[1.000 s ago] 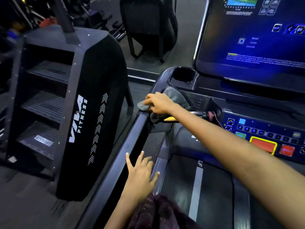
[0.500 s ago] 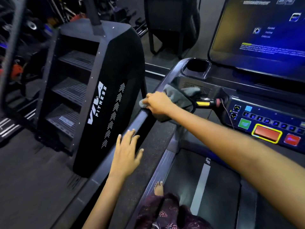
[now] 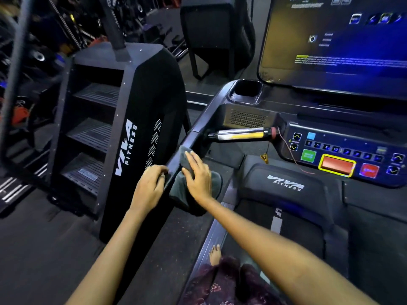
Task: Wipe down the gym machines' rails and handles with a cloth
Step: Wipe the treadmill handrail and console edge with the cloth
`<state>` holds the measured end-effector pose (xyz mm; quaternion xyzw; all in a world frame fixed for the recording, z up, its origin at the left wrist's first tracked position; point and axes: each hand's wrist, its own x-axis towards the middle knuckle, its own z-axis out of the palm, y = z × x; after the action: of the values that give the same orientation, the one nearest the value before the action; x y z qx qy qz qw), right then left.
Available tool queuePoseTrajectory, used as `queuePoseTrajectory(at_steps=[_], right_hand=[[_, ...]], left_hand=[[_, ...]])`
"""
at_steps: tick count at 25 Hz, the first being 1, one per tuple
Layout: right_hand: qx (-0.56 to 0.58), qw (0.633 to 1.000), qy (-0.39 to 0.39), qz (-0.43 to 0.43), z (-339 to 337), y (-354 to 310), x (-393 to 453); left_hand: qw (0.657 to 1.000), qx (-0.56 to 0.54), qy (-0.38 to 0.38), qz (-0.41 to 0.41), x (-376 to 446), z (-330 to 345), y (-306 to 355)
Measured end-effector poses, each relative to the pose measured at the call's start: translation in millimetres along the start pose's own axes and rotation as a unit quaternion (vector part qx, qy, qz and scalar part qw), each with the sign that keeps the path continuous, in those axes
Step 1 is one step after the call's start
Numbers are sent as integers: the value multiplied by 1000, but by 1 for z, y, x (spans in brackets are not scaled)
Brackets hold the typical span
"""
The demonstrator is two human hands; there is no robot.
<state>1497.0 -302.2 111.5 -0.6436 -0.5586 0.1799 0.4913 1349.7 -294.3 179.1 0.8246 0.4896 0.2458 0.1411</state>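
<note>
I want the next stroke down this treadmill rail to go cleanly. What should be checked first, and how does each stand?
1. Cloth lies on the side rail: ok.
2. Right hand presses flat on the cloth: ok.
3. Left hand grips the rail's outer edge beside the cloth: ok.
4. Rail below the cloth is free of objects: cannot tell, arms cover it.
5. Silver handle already wiped: cannot tell.
</note>
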Motion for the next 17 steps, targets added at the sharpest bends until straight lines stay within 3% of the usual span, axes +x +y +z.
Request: queuePoseTrajectory(at_steps=[5, 9, 14, 17], right_hand=[[78, 987, 32, 137, 26, 8, -16], [164, 953, 88, 240, 14, 24, 44], [140, 969, 68, 190, 27, 8, -3], [192, 947, 72, 248, 27, 25, 8]], left_hand=[[983, 87, -161, 12, 14, 12, -2], [980, 100, -173, 9, 14, 11, -4], [982, 68, -177, -2, 18, 11, -4], [982, 66, -174, -3, 18, 12, -6]])
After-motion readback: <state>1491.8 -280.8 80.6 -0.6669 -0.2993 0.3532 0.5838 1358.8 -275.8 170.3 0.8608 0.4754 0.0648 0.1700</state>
